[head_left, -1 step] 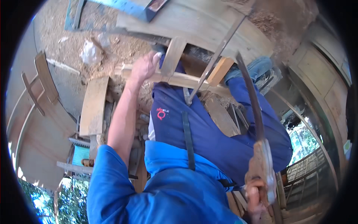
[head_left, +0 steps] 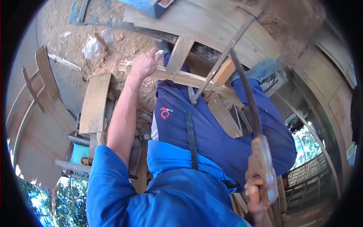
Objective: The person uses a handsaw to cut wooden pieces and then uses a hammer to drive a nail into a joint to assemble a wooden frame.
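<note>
Here, right grip (head_left: 256, 193) holds blade (head_left: 254, 109); shavings (head_left: 121, 41) strew floor (head_left: 56, 39)

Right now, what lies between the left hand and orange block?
In the head view, the beam runs from the left hand toward the orange block; a board, then a metal bar, appear across it.

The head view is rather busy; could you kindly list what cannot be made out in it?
All in the head view:
- Left hand: most fingers are hidden behind the hand itself, so its grip on the long wooden piece is unclear.
- Right hand: blurred, and partly hidden by the wooden handle.
- Diagonal bar: its upper end is lost in blur.
- Blue object: cut off by the top edge.
</note>
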Demonstrator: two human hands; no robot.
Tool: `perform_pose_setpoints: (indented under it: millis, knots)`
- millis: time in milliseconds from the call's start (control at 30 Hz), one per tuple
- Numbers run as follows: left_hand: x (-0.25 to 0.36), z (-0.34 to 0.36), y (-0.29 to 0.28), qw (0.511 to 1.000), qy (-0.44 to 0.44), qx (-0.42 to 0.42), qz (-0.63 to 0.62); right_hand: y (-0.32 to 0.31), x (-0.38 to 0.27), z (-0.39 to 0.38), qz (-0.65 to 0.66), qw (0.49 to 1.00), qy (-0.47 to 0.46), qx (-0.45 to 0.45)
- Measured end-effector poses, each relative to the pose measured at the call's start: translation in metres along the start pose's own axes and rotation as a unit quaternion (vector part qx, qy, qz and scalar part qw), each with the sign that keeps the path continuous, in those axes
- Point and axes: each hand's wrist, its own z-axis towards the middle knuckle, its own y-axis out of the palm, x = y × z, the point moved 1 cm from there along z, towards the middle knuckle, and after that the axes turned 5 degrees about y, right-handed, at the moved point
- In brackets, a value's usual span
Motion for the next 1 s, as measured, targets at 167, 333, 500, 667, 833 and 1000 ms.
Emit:
perform_pose_setpoints:
  millis: [167, 333, 500, 667, 833, 1000]
  knots:
    - [-0.042, -0.022, -0.027, 0.984, 0.018, -0.042, 0.173, 0.082, -0.059, 0.073, 0.171, 0.981, 0.065, -0.067]
    - [-0.047, -0.03, -0.037, 0.982, 0.013, -0.079, 0.169, 0.14, -0.083, 0.092, 0.194, 0.976, 0.024, -0.096]
    - [-0.048, -0.023, -0.029, 0.969, 0.044, -0.16, 0.184, 0.183, -0.082, 0.114, 0.186, 0.976, 0.03, -0.109]
    - [-0.042, -0.014, -0.028, 0.957, 0.073, -0.21, 0.188, 0.195, -0.082, 0.12, 0.165, 0.979, 0.075, -0.096]
    - [-0.042, -0.014, -0.023, 0.95, 0.091, -0.242, 0.176, 0.192, -0.088, 0.105, 0.169, 0.978, 0.086, -0.082]
    - [-0.054, -0.003, -0.02, 0.954, 0.133, -0.176, 0.203, 0.172, -0.079, 0.07, 0.326, 0.935, 0.138, -0.018]
